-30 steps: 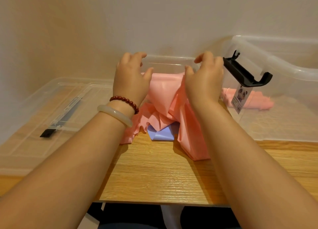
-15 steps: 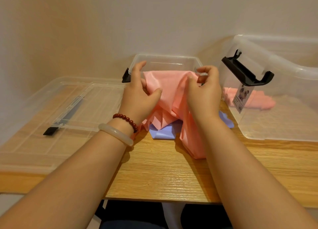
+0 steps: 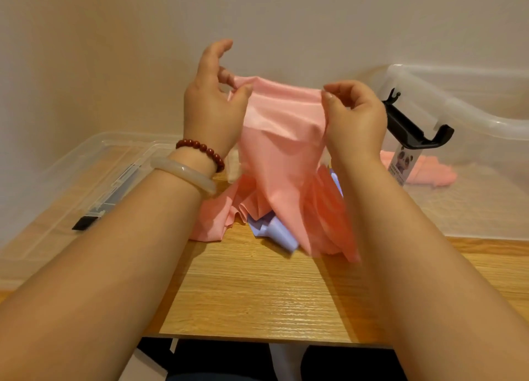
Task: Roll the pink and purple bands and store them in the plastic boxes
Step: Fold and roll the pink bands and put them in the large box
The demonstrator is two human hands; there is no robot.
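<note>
A pink band (image 3: 283, 151) hangs stretched between both hands above the wooden table (image 3: 257, 294). My left hand (image 3: 211, 108) pinches its top left corner and my right hand (image 3: 355, 120) pinches its top right corner. The band's lower part lies crumpled on the table. A purple band (image 3: 279, 231) peeks out from under the pink folds. At the right stands a large clear plastic box (image 3: 472, 117) with a rolled pink band (image 3: 423, 171) inside it. The small box at the back is hidden behind the lifted band.
A clear plastic lid (image 3: 86, 186) with a black clip lies flat at the left. A black latch handle (image 3: 412, 126) sticks up from the large box's near wall, with a paper label below it. A wall stands close behind.
Both hands have risen and moved apart, lifting the pink band's top edge off the small box and spreading it. The small box is now covered from view.
</note>
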